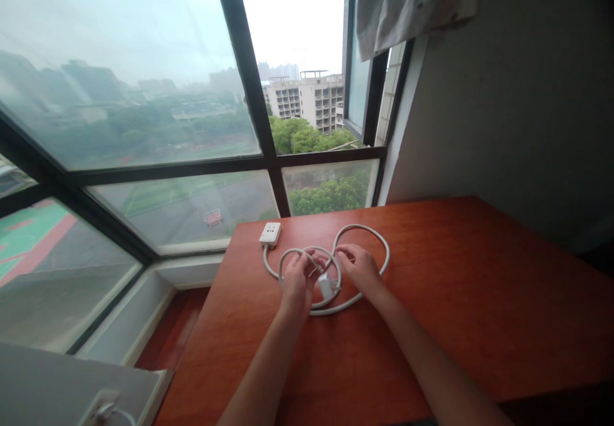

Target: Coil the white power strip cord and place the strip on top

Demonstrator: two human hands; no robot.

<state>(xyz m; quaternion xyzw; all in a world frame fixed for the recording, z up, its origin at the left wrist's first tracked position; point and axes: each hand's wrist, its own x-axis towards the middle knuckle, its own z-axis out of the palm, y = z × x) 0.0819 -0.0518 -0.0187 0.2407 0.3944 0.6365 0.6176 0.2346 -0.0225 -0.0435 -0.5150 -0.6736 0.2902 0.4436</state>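
At the left of the reddish-brown wooden worktop, a white square plastic socket block lies near the far edge, joined to a pale grey rounded cable that runs rightward into overlapping loops. The left hand grasps the cable at the near loops. Between the hands, a white plastic plug sits inside those loops. The right hand has its fingertips bunched at the cable; whether they grip it cannot be told. Farthest right, a wider loop spreads beyond the right hand. The work looks partway: smaller loops are formed, while the wide loop remains loose and no tie shows.
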